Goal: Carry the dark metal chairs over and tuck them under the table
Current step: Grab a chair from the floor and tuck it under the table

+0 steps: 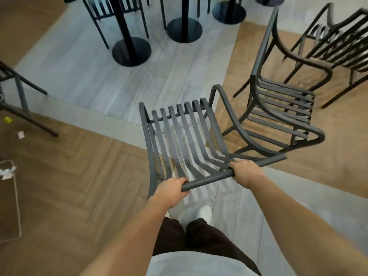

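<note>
A dark metal slatted chair (183, 136) is right in front of me, seen from above and behind. Both my hands grip its top back rail: my left hand (171, 191) closes on the rail's left end and my right hand (246, 172) on its middle. A second dark chair (282, 104) stands to the right, on the wooden floor, close to the first. Further right, at the frame's edge, is a third dark chair (342, 46). The tables show only as black pedestal posts with round bases (131, 51), (184, 29), (229, 12) on the pale floor ahead.
More dark chairs (113, 10) are tucked among the pedestals at the top. Dark legs of other furniture (22, 96) stand at the left. A light-edged mat (12, 204) with scraps lies at the lower left. My legs and a white shoe (204, 213) are below the chair.
</note>
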`<state>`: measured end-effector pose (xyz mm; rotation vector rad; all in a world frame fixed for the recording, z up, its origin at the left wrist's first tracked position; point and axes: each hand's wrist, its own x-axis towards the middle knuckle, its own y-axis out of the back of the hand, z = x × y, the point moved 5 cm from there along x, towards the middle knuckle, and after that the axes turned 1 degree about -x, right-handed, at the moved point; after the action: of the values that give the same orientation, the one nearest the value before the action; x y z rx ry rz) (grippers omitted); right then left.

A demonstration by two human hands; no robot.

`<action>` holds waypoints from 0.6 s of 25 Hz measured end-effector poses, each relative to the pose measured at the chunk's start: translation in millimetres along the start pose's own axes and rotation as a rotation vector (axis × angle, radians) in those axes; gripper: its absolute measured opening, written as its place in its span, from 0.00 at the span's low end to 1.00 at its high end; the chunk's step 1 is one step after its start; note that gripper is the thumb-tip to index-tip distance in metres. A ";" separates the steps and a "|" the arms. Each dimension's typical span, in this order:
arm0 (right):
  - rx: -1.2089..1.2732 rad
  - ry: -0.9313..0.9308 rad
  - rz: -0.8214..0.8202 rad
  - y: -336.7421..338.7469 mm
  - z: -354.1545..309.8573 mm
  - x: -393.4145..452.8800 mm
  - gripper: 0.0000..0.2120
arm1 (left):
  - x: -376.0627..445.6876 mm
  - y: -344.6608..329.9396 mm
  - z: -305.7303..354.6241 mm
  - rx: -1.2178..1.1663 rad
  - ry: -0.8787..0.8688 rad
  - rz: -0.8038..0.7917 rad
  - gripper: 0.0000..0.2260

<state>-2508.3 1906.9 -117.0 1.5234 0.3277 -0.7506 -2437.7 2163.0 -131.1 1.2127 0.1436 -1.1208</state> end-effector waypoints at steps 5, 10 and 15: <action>-0.056 0.009 -0.041 -4.1 -4.7 10.8 0.11 | -2.6 0.4 3.0 0.119 0.044 0.057 0.19; -0.135 0.111 -0.041 -5.2 2.6 21.9 0.11 | -4.5 3.8 8.1 0.146 0.148 0.108 0.20; -0.215 0.221 -0.024 15.0 16.2 44.0 0.12 | 8.9 10.3 22.8 0.140 0.240 0.162 0.19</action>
<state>-2470.6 1879.1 -132.1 1.4012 0.5745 -0.5473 -2435.9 2138.7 -120.4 1.4566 0.1487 -0.8535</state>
